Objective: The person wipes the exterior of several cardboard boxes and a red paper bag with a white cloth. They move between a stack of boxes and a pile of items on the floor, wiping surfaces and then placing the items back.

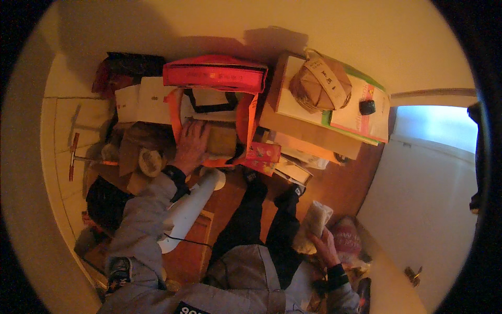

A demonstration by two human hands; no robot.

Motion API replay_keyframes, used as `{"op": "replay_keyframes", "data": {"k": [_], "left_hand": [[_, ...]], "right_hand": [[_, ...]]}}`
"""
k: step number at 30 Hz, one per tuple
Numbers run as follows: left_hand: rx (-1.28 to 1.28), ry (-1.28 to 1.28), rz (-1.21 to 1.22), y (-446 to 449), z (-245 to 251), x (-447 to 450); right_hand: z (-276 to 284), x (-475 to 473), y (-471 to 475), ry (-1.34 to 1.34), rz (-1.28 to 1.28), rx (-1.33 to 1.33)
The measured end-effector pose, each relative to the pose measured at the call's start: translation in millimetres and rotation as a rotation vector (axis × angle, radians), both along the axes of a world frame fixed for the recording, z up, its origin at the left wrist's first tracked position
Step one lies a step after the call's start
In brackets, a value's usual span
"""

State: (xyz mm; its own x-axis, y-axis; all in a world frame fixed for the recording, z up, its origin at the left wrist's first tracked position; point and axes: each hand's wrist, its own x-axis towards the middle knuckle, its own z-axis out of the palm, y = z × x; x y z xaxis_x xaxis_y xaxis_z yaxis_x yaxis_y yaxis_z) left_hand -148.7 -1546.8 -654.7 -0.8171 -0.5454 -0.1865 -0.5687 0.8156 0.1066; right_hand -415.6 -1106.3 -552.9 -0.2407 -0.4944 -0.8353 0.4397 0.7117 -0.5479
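My left hand (192, 143) reaches into an open red and orange bag or box (174, 114), its fingers spread flat on a brown item (221, 140) inside. Behind that item, a white thing with a black handle (211, 108) lies in the same container. Low on the right, my right hand (325, 247) grips a whitish packet in clear wrapping (317, 218), held upright beside my leg. Red printed envelopes (264, 153) rest at the container's right front corner.
A cardboard box (310, 129) at the right bears a round paper-wrapped bundle (323, 84) and a small black object (367, 107). A long white tube-like object (190, 210) lies by my left arm. A white door (415, 196) stands to the right.
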Motion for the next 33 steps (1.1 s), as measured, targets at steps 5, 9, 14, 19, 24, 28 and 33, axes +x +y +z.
{"op": "replay_keyframes", "data": {"k": [5,9,14,19,24,28,33], "left_hand": [[0.138,-0.009,0.016,-10,11,4],[0.275,0.007,0.037,-22,15,9],[0.411,0.071,0.122,-16,41,21],[0.75,0.25,0.327,7,76,27],[1.115,0.372,0.639,42,105,23],[1.235,0.493,0.659,69,119,10],[1.147,0.473,0.59,106,144,-14]], "right_hand": [[-5,1,10,0.002,-0.047,0.021],[-12,-2,17,0.056,0.06,-0.061],[-19,-13,17,0.05,0.026,-0.088],[-17,-26,1,0.012,0.022,-0.123],[-3,-20,-42,-0.097,0.004,-0.288],[0,0,-96,-0.189,0.067,-0.313],[23,17,-135,-0.393,-0.042,-0.529]]}}
